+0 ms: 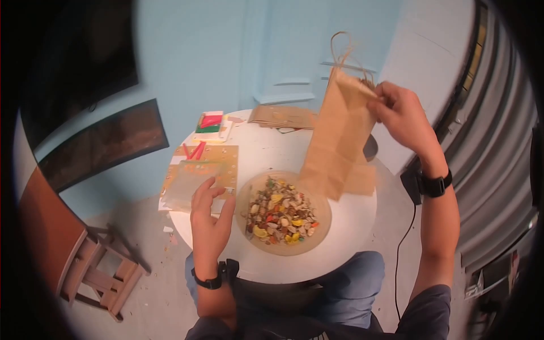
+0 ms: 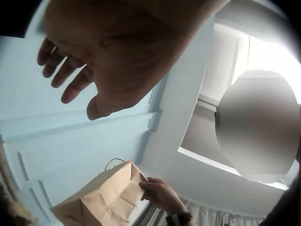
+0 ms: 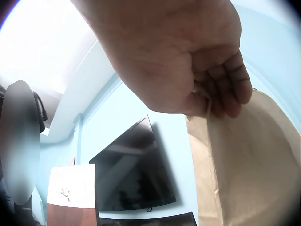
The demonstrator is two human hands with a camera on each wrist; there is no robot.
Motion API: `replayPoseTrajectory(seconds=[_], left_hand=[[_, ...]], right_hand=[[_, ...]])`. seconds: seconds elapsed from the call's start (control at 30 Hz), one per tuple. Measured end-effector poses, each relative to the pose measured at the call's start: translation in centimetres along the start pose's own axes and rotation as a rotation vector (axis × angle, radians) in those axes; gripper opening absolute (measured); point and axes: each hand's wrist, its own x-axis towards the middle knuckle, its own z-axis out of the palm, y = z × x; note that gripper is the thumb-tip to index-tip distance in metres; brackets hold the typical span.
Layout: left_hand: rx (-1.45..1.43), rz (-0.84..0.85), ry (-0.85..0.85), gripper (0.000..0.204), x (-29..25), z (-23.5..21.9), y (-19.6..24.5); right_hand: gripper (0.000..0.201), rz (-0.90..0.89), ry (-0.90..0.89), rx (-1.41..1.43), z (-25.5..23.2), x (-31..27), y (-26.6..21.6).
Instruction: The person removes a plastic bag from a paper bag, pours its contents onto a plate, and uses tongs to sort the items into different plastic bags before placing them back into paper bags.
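Observation:
My right hand (image 1: 403, 116) pinches the top edge of a brown paper bag (image 1: 337, 141) with twisted handles. The bag stands tall and tilted over the right part of the table, its lower end overlapping the bowl's right rim in the head view. In the right wrist view, the thumb and fingers of that hand grip the paper edge. My left hand (image 1: 211, 221) is held with fingers spread, holding nothing, left of a wide shallow bowl (image 1: 317, 232). Small mixed pieces (image 1: 280, 212) in tan, brown, yellow and red fill the bowl.
A patterned sheet (image 1: 229, 161) with pink strips and a clear plastic piece (image 1: 184, 181) lies at the left. Behind it sits a small coloured stack (image 1: 211, 126). Flat folded paper bags (image 1: 283, 116) lie at the back of the round white table (image 1: 266, 269). A wooden stool (image 1: 107, 266) stands left.

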Motion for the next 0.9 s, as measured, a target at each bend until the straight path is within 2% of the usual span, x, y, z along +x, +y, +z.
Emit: replayPoseTrajectory(seconds=[0.1,0.23,0.37,0.47,0.6,0.63,0.7,0.8,0.9], left_hand=[[-0.038,0.112,-0.049,0.029,-1.9,-0.3,4.6],[-0.098,0.273,-0.195,0.036,-3.7,0.2,10.4],[-0.174,0.423,-0.372,0.042,-2.5,2.2,15.3],[-0.241,0.552,-0.510,0.041,0.2,4.5,19.8],[-0.127,0.886,-0.603,0.036,3.5,9.3,23.4],[-0.054,0.869,-0.763,0.036,4.4,10.5,23.6],[0.099,0.818,-1.087,0.037,5.6,12.5,24.1],[0.632,0.604,-1.398,0.040,6.2,15.1,26.2],[0.686,0.660,-1.416,0.041,6.9,18.2,24.9]], right_hand=[[0.020,0.091,-0.104,-0.076,-3.1,-5.4,-1.3],[0.019,0.066,-0.196,-0.089,-3.9,-10.1,1.7],[0.016,0.051,-0.246,-0.081,-4.2,-13.3,4.0],[0.011,0.040,-0.153,-0.041,-4.0,-16.2,4.5],[0.011,-0.084,0.021,0.001,-0.2,-21.5,5.6],[0.013,-0.109,0.052,-0.005,0.8,-22.7,5.6],[0.014,-0.024,-0.022,-0.024,2.3,-24.3,5.2],[0.015,0.054,-0.050,-0.022,2.8,-25.3,5.0],[0.015,0.010,-0.031,0.011,2.5,-25.7,4.6]])
